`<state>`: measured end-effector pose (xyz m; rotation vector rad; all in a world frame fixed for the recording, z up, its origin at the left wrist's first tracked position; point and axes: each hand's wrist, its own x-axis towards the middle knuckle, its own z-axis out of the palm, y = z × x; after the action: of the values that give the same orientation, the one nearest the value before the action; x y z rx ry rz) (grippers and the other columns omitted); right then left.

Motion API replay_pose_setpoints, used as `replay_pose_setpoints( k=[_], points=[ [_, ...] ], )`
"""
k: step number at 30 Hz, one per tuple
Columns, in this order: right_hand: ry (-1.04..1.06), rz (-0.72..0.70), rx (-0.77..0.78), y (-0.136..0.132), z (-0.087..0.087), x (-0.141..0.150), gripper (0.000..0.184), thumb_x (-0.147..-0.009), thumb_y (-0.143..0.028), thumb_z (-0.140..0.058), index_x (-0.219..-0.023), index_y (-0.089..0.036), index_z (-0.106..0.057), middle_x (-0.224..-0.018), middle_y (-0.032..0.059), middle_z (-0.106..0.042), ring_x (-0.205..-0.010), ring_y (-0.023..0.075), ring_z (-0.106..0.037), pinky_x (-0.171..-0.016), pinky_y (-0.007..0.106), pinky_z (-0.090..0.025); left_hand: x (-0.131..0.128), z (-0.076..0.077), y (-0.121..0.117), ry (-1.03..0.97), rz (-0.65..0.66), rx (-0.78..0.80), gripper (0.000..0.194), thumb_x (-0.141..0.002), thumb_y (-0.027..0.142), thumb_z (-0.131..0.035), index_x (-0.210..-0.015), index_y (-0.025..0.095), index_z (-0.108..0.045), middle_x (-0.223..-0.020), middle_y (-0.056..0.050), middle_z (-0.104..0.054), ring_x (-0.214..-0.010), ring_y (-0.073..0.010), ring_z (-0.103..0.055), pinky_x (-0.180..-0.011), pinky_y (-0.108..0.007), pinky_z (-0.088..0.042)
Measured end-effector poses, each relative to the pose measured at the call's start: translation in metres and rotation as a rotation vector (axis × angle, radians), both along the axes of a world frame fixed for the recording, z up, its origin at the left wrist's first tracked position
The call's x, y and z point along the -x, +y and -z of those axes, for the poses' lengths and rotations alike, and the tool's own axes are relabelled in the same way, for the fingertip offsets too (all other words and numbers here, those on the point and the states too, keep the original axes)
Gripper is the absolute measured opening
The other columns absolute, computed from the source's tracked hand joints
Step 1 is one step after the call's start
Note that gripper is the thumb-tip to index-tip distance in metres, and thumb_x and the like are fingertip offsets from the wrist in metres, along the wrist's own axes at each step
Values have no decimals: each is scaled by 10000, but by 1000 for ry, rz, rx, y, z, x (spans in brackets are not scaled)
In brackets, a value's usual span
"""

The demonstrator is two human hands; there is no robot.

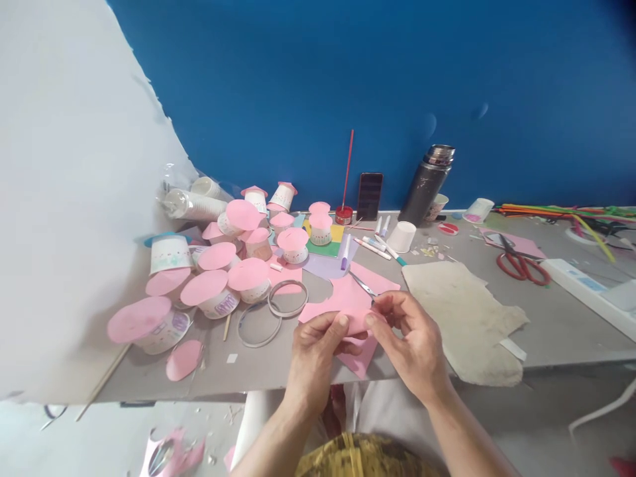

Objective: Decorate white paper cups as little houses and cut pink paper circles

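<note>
My left hand [317,351] pinches the left end of a small piece of pink paper [356,322] between thumb and fingers. On its other end, my right hand [411,344] pinches the same piece. Just beyond my right fingers are the silver blades of a pair of scissors [364,285]. Its handles are hidden, so whether the right hand touches them I cannot tell. Under and behind both hands lie cut pink sheets [338,291]. Two grey rings, one a roll-like hoop [288,298], rest left of my left hand.
Left stand several paper cups [218,303] topped with pink discs. Markers [372,248], a white cup [401,237], a phone [370,196] and a dark flask [427,185] are at the back. A beige cloth [462,318], red-handled scissors [521,268] and a power strip [591,291] lie right.
</note>
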<state>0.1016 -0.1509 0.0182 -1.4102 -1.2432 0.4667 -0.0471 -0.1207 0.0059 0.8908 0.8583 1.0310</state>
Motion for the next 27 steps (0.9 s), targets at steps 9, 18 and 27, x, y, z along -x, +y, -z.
replay_pose_setpoints(
  k=[9, 18, 27],
  points=[
    [-116, -138, 32, 5, -6, 2, 259, -903, -380, -636, -708, -211, -626, -629, -16, -601, -567, 122, -512, -563, 227, -439, 4, 3, -1, 44, 20, -20, 297, -840, 428, -753, -769, 140, -771, -762, -61, -720, -754, -164, -633, -773, -276, -535],
    [-47, -144, 127, 8, -2, -3, 302, -901, -409, -616, -685, -198, -630, -592, -16, -587, -563, 124, -487, -528, 221, -401, -1, 0, 4, 220, 72, -37, 282, -710, 408, -827, -737, 142, -737, -680, -29, -670, -648, -143, -567, -630, -244, -442],
    [30, -170, 159, 8, -4, -6, 288, -895, -430, -643, -737, -190, -656, -643, -2, -641, -598, 136, -553, -559, 227, -437, -3, -6, 8, 298, 61, -78, 286, -725, 404, -788, -671, 135, -709, -625, -25, -632, -615, -136, -531, -598, -240, -413]
  ],
)
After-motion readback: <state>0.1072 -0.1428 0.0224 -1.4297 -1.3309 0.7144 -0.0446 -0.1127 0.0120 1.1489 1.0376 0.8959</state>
